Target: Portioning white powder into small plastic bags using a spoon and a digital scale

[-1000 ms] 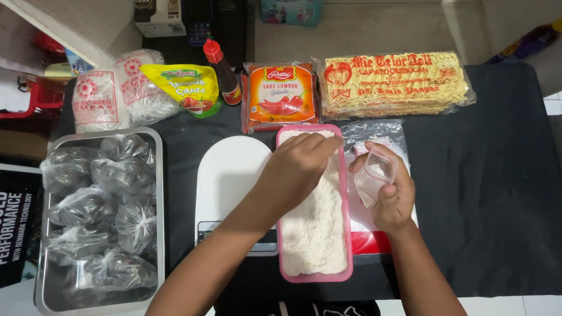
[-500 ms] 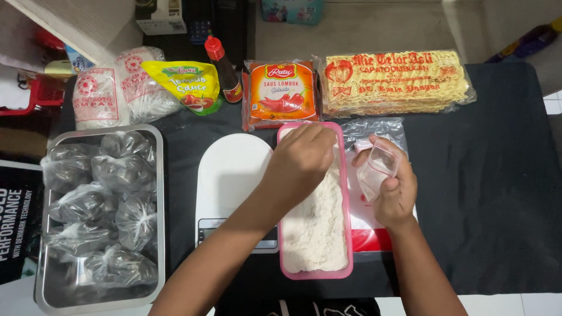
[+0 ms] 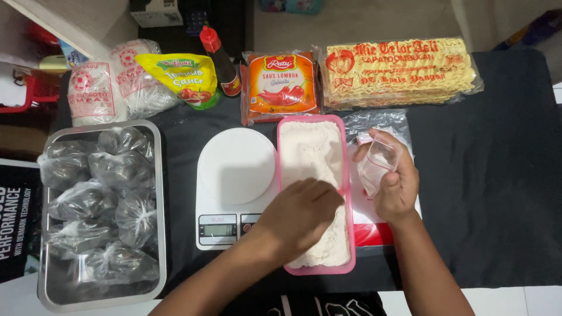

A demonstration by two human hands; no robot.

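The left hand (image 3: pixel 301 210) is curled knuckles-up over the near half of the pink tray (image 3: pixel 346 175), fingers bent down into the white powder (image 3: pixel 310 158); whether they pinch any, I cannot tell, since the fingertips are hidden. Just right of it, the right hand (image 3: pixel 395 187) pinches a small clear bag (image 3: pixel 377 164) by its side, mouth tilted toward the tray. The risk, as I judge it: powder carried across the rim could drop onto the black cloth (image 3: pixel 497 175) if the bag's mouth sags shut. Left of the tray sits 1 white scale (image 3: pixel 234 187); beyond, noodle and sauce packets (image 3: pixel 281 85).
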